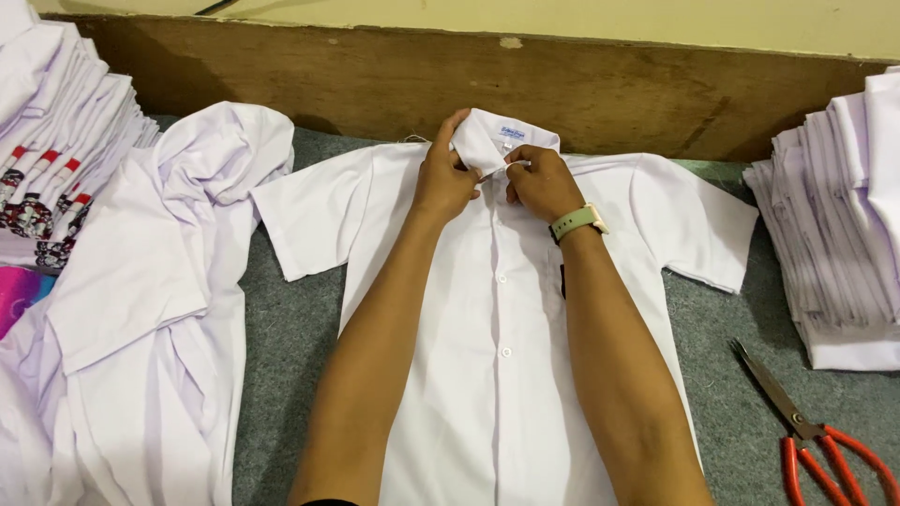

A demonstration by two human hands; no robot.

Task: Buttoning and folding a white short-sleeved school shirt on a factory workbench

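White shirt [497, 309] flat on grey mat [291, 328], front up, for buttoning. Left hand [443, 178] pinches collar [483, 141]; right hand [541, 183] fingers closed at top button. Scissors [811, 426] right of shirt, within reach.

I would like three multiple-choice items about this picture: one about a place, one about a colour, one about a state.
1. Where do the scissors lie?
A. on the grey mat, at the person's right
B. on the shirt
C. on the folded stack at the left

2. What colour are the scissor handles?
A. blue
B. red
C. black

3. How does the shirt lie?
A. rolled into a ball
B. folded into a square
C. spread flat, front up, placket buttoned

Answers:
1 A: the scissors rest on the mat, beside the right stack.
2 B: both handle loops are red.
3 C: the sleeves lie out to both sides, and the left hand and right hand hold the collar.
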